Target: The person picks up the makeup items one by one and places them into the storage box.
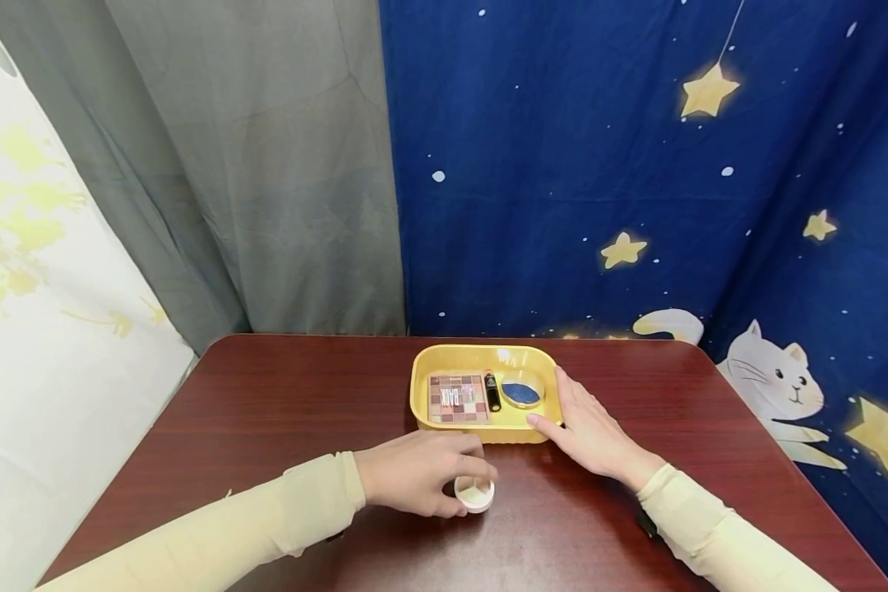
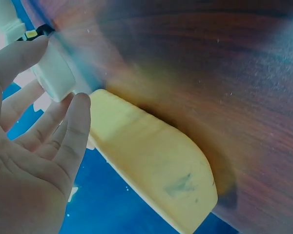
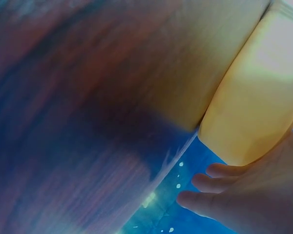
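Note:
In the head view, a small round white jar (image 1: 475,495) is just in front of a yellow tray. My left hand (image 1: 431,472) pinches it between thumb and fingers. The left wrist view shows the jar's smooth white side (image 2: 54,73) between the thumb and fingertips. My right hand (image 1: 599,427) rests against the right end of the yellow tray (image 1: 429,358), its thumb at the front rim and its fingers stretched along the outer wall. Inside the tray lie an eyeshadow palette (image 1: 456,399), a small black tube (image 1: 492,392) and a round compact with a blue face (image 1: 522,390).
The tray stands near the back edge of a dark red-brown wooden table (image 1: 289,395). Behind it hang a grey curtain (image 1: 296,205) and a blue curtain (image 1: 533,205) with stars. A white surface with yellow prints (image 1: 37,247) stands to the left.

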`<state>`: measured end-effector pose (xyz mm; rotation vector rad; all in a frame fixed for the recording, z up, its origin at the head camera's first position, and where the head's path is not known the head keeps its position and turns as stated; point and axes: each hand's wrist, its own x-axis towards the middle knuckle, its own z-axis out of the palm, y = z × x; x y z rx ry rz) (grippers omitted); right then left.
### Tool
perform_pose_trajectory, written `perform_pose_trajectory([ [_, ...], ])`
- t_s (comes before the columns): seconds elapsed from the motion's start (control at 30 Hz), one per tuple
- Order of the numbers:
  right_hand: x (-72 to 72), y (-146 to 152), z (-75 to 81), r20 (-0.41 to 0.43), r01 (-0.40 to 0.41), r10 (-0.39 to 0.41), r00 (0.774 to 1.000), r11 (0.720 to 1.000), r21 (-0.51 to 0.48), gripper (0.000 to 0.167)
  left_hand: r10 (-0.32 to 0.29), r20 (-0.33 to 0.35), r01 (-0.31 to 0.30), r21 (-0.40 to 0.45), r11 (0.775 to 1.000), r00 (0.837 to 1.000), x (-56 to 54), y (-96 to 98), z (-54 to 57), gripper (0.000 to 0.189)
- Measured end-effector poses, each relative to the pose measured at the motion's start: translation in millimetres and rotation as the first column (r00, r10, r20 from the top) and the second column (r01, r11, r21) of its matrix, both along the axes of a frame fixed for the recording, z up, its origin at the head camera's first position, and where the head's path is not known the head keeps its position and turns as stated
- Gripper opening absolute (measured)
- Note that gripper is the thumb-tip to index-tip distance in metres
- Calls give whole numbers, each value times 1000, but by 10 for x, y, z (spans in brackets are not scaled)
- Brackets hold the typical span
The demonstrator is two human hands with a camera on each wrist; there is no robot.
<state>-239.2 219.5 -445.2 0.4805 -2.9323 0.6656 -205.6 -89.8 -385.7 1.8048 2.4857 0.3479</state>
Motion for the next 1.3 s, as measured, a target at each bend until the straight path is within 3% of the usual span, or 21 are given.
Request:
perform_pose_trajectory([
  [0.37, 0, 1, 34, 1, -14, 14, 1000, 1000, -5, 110, 59, 10, -59, 55, 997, 998, -186, 76, 115, 46],
  [0.67, 5, 10, 47, 6, -15, 15, 1000, 1000, -9, 110, 88, 28, -91, 88, 992, 996, -476, 145, 257, 43],
  [0.83, 16, 16, 39, 24, -15, 15, 1000, 1000, -11, 111, 130, 64, -134, 60, 989, 989, -614, 167, 294, 44],
  [1.07, -2, 31, 36, 27, -23, 23, 999, 1000, -22, 112, 179, 36, -179, 8, 984, 983, -790, 256, 220, 45],
  [1.3, -8, 26, 48, 48, -24, 25, 999, 1000, -18, 113, 164, 54, -163, -22, 986, 985, -955, 425, 117, 44],
])
